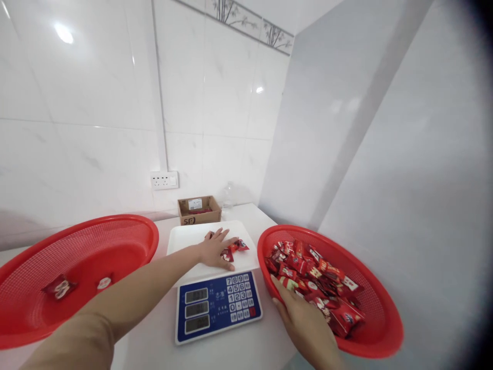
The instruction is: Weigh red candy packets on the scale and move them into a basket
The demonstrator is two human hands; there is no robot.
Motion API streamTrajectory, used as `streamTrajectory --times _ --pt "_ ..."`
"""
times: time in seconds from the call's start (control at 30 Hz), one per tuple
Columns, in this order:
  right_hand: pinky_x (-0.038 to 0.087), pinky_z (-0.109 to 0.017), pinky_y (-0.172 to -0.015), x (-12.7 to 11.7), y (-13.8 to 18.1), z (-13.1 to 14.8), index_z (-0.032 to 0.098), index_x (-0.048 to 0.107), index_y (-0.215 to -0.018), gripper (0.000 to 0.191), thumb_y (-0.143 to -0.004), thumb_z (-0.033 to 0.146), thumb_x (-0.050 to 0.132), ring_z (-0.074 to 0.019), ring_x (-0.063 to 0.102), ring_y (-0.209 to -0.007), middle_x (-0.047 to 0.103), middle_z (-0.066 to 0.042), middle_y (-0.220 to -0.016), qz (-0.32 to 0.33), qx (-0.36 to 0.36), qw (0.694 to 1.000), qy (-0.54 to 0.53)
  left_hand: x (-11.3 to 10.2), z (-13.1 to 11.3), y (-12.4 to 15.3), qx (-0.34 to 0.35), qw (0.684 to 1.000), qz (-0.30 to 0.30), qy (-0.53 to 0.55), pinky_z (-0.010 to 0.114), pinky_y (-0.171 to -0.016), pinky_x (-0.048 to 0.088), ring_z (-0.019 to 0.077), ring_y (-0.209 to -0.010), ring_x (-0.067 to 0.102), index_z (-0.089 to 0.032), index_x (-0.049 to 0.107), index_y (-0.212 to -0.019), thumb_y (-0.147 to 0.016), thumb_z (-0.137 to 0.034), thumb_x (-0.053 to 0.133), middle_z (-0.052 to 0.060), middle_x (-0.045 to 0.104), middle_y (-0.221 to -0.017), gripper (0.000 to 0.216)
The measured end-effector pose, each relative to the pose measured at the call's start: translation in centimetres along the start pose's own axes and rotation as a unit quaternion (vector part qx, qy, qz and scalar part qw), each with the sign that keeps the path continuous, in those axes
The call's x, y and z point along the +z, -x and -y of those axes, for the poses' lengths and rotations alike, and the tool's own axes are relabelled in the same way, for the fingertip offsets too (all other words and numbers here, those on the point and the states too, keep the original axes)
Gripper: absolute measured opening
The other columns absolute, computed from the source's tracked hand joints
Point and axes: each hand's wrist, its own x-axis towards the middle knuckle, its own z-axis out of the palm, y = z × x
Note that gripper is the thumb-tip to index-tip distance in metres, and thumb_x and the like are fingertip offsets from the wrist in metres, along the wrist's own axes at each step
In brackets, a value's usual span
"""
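My left hand (216,251) reaches over the white weighing tray (185,236) of a digital scale, fingers spread and palm down. Beneath and beside it lie a few small red-wrapped packets (242,245), partly hidden by the hand. The scale's blue keypad panel (217,300) with its three displays faces me. On the near left rim of the right-hand red plastic basket (385,318) is my right hand (302,316), closed round the edge; some of its fingers are hidden. Many red packets (308,267) are heaped inside that basket.
Another red basket (127,226) stands on the left with two packets (60,289) visible in it. Behind the scale are a small cardboard box (199,210) and a clear bottle (228,194). A socket (165,180) is on the tiled wall; a grey wall rises at right.
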Motion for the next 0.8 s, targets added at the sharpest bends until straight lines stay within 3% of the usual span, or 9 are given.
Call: streamTrajectory --times 0.13,0.37,0.6,0.8 --pt "0.048 -0.039 -0.082 0.1 -0.1 0.0 0.023 0.035 -0.140 0.048 -0.093 0.027 0.028 -0.0262 0.056 -0.111 0.054 -0.011 -0.130 0.003 0.002 1.000 0.010 0.3 -0.8 -1.6 0.025 1.000 -0.011 -0.011 0.065 -0.100 0.014 0.0418 -0.137 0.009 -0.038 0.019 -0.141 -0.066 -0.077 0.047 0.011 0.015 -0.153 0.089" --pt "0.049 -0.039 -0.079 0.4 -0.3 -0.1 0.023 0.040 -0.138 0.047 -0.092 0.027 0.030 -0.0264 0.059 -0.106 0.057 -0.012 -0.126 -0.011 0.000 1.000 0.015 0.4 -3.0 -2.2 0.051 0.994 -0.091 -0.037 0.047 -0.094 0.035 0.0280 -0.117 0.046 -0.028 0.042 -0.126 -0.083 -0.060 0.039 0.010 0.050 -0.130 0.054" --pt "0.049 -0.035 -0.076 0.8 -0.2 -0.4 0.023 0.040 -0.137 0.046 -0.092 0.026 0.032 -0.0242 0.061 -0.102 0.060 -0.011 -0.123 -0.029 -0.008 0.999 0.020 0.6 -3.9 -2.3 0.071 0.988 -0.118 -0.069 0.040 -0.083 0.043 0.0243 -0.103 0.054 -0.023 0.052 -0.111 -0.087 -0.044 0.047 0.006 0.060 -0.114 0.033" --pt "0.048 -0.033 -0.076 0.8 -0.2 -0.3 0.024 0.040 -0.137 0.046 -0.092 0.027 0.031 -0.0238 0.060 -0.104 0.059 -0.011 -0.124 -0.029 -0.002 0.999 0.026 1.1 -4.0 -2.8 0.028 0.988 -0.130 -0.077 0.041 -0.082 0.048 0.0189 -0.093 0.059 -0.016 0.054 -0.112 -0.089 -0.035 0.050 0.007 0.060 -0.107 0.030"
